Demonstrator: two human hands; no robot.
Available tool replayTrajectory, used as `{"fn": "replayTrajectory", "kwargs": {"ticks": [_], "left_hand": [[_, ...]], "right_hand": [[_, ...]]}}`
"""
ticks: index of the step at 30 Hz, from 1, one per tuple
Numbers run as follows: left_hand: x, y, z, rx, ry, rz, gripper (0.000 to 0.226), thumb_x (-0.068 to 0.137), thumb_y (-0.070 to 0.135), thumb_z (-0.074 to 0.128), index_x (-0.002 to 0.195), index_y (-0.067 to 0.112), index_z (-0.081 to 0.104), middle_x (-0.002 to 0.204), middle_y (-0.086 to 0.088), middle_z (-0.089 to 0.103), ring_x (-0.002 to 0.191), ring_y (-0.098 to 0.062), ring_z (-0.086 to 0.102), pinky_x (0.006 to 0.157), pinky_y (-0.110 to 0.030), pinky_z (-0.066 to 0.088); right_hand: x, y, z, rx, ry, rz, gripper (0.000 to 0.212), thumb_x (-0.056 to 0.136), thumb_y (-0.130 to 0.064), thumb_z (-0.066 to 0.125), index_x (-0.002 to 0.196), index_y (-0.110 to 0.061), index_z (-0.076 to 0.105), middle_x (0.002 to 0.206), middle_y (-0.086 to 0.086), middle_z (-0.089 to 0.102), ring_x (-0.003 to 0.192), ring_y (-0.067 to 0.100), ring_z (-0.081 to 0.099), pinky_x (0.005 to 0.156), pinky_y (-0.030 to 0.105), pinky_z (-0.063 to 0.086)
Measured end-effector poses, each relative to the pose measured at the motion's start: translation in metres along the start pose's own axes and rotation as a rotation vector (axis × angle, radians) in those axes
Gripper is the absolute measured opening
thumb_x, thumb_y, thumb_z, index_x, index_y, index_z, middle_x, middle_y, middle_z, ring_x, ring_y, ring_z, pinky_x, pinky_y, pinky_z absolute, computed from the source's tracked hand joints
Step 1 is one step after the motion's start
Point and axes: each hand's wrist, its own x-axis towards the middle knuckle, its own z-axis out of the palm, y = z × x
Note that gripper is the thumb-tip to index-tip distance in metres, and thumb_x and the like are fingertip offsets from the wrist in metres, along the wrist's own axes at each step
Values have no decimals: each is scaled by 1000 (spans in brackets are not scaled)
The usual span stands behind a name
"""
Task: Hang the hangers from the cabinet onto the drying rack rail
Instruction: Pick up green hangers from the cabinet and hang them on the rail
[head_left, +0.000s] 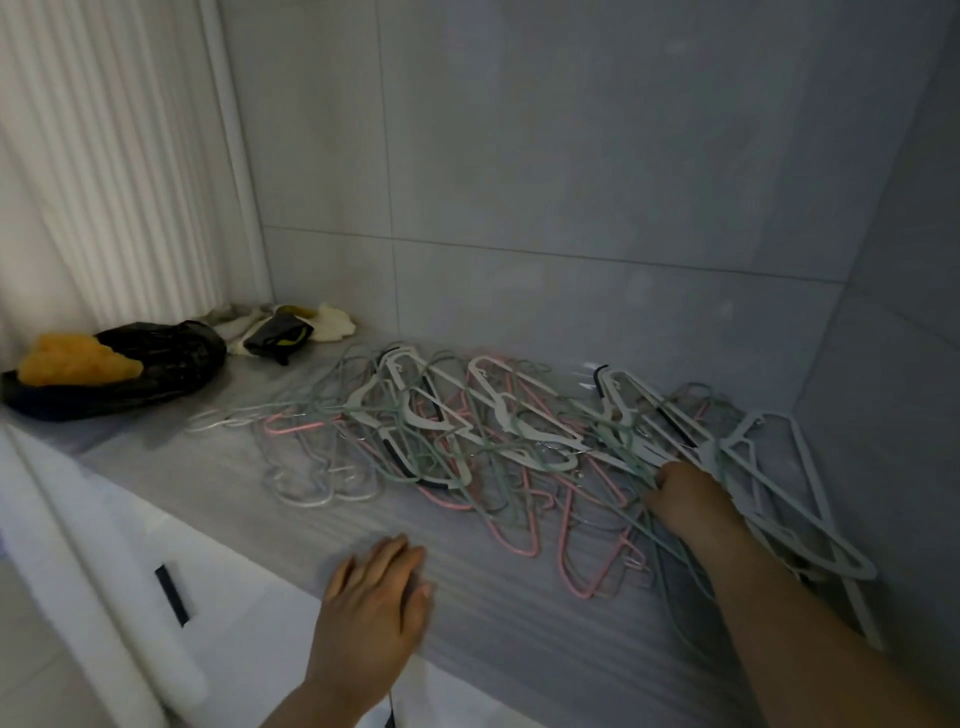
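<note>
A tangled pile of hangers (498, 441) in white, pink, green and clear plastic lies spread over the grey cabinet shelf (488, 613). My right hand (691, 504) reaches into the right part of the pile, fingers curled round green and white hangers there. My left hand (374, 597) rests flat on the shelf near its front edge, fingers straight, holding nothing. The drying rack rail is out of view.
A black plastic bag (156, 369) with something orange inside sits at the shelf's left end, with crumpled cloths and a dark item (280, 327) behind it. Grey tiled walls close the back and right. White drawer fronts with a black handle (171, 595) lie below.
</note>
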Motion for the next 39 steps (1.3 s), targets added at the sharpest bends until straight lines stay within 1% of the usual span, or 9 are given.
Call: {"fn": "replayTrajectory", "kwargs": {"ticks": [6,12,17,21,23,25,30,33,39], "left_hand": [[0,-4,5,4,29,31,65,97,46,6,95,22,67,93,-3,75,99,-10,47,82,-30,31],[1,-1,-1,33,42,52,48,96,47,3,100,26,47,93,-3,75,99,-9,46,81,-28,31],[2,0,-2,28,18,21,49,96,47,1,99,28,46,91,0,75,98,-7,45,78,-27,31],[4,-2,-7,15,-149,-36,39,92,50,17,99,30,50,91,5,75,101,-7,44,94,-16,20],[12,0,-14,1,-224,-74,66,69,58,25,109,21,62,112,4,68,119,-13,43,77,-26,49],[19,5,-21,-141,-187,-133,91,54,60,14,124,20,58,131,5,55,126,-9,46,107,-35,33],[52,43,-63,-582,-96,-172,39,91,31,48,119,7,60,122,-6,63,109,-11,58,86,-13,38],[83,77,-92,-754,-153,-184,34,96,19,42,127,9,51,121,0,56,104,-9,50,63,-3,39],[129,112,-136,-1049,-225,-298,39,96,34,41,122,9,54,119,-7,59,114,-19,54,94,-26,36]], "right_hand": [[-1,-4,-1,46,147,-48,33,91,-8,46,57,-7,43,67,8,50,74,27,55,52,22,28],[-3,-6,-14,267,324,-107,44,88,-1,44,49,-13,28,53,4,36,54,21,38,49,27,23],[-10,-7,-31,524,424,-171,24,87,1,46,67,7,58,70,17,58,69,28,52,61,26,36],[-22,-12,-43,744,400,-248,17,87,4,49,84,2,65,66,0,64,55,0,53,50,0,37],[-28,-18,-47,842,354,-295,16,87,3,51,85,-5,64,52,-15,61,47,-10,54,49,-1,37],[-34,-25,-52,908,311,-338,14,88,0,52,88,-7,65,45,-14,59,41,-12,51,44,0,36],[-49,-46,-66,1048,256,-410,16,90,-1,52,88,-14,60,39,-18,58,27,1,37,33,7,29],[-57,-62,-62,1019,214,-473,15,89,0,52,88,-11,63,39,-17,58,29,-1,40,36,5,30],[-87,-92,-31,820,209,-604,17,87,0,54,93,-9,67,69,4,67,65,7,63,64,15,46]]}}
